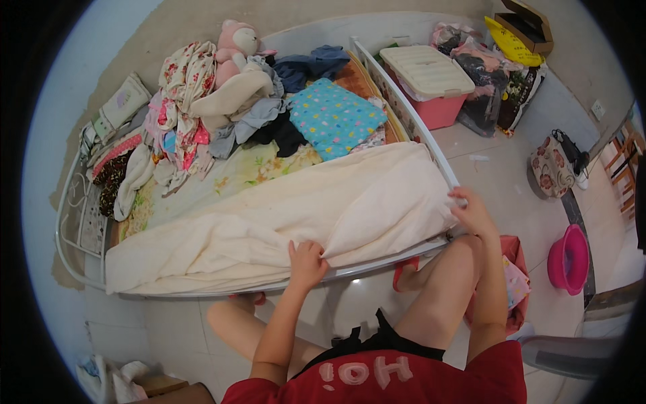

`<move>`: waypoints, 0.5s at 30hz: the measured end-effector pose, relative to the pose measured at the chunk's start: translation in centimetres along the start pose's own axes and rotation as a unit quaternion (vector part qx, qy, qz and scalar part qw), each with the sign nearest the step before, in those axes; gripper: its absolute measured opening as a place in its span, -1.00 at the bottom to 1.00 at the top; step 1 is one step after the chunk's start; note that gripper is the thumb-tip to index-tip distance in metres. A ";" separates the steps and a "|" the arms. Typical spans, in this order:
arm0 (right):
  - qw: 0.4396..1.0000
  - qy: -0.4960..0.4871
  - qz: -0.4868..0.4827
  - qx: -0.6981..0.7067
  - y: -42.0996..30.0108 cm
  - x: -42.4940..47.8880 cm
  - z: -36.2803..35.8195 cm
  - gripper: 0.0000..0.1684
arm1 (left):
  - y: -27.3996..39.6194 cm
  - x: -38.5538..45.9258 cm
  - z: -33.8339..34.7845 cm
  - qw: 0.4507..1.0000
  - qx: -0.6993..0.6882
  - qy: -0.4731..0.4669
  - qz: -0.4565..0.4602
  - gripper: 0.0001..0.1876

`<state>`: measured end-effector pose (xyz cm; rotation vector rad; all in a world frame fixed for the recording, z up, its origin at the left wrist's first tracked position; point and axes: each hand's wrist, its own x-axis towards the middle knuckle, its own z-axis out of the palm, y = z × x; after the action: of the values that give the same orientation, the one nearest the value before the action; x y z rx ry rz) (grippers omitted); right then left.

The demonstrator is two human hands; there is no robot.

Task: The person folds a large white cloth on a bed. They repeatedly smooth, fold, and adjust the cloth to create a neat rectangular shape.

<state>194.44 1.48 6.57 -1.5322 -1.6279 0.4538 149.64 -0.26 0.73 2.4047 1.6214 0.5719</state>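
A long cream cloth [282,207] lies folded lengthwise along the near side of a white metal bed frame [378,265]. Its near edge is wrinkled. My left hand [307,260] pinches the cloth at the middle of that edge, where creases run towards the fingers. At the cloth's right end, beside the bed's rail, my right hand [470,209] has its fingertips on the corner of the cloth. Behind the cloth, a blue patterned folded fabric [335,118] and a yellow-green floral sheet [237,179] lie on the bed.
Piled clothes [189,76] and a pink plush toy [237,43] occupy the bed's far side. Beyond the right rail stands a pink storage box with a white lid [426,70]. A magenta basin [569,260] and a red container [516,252] are on the floor at the right.
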 end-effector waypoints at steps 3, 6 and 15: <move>0.996 0.035 0.079 0.019 -0.5 5.7 3.1 -0.73 | 0.7 -0.3 1.6 1.000 -0.001 0.027 -0.014 -0.66; 0.982 -0.003 0.181 0.062 -0.3 10.9 7.3 -0.78 | 2.8 0.6 2.7 0.998 -0.026 0.048 -0.013 -0.58; 0.936 -0.122 0.061 -0.326 6.2 13.7 12.1 -0.80 | 5.8 1.0 2.2 0.996 -0.019 0.087 0.014 -0.76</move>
<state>190.47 18.92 -0.80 -2.1399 -2.0059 0.1703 155.83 -1.44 1.05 2.4125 1.6267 0.8308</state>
